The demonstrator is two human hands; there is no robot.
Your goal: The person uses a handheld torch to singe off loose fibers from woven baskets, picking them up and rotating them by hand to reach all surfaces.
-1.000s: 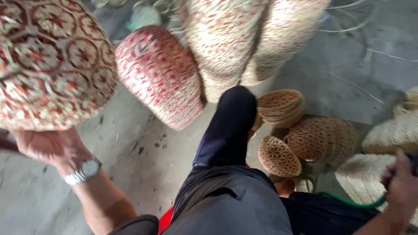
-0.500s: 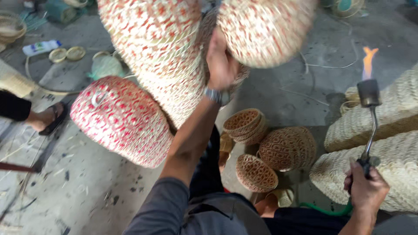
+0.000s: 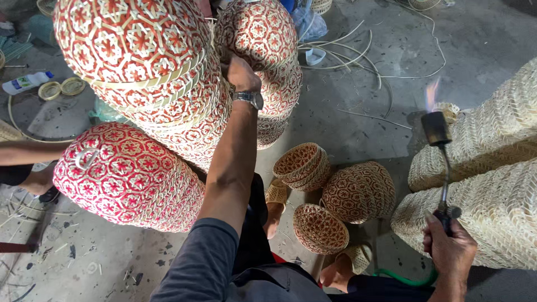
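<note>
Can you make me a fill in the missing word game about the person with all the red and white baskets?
1. The right hand holds a torch with a small ____ at its tip.
2. The left hand reaches up to the stack of woven baskets and wears a ____ on its wrist.
3. The hose by the right hand is ____.

Missing words: flame; watch; green

Even, soft daylight; faint shadows on floor (image 3: 358, 128); torch flame (image 3: 432, 92) blurred, perhaps overexposed; slight wide-angle edge stretch.
</note>
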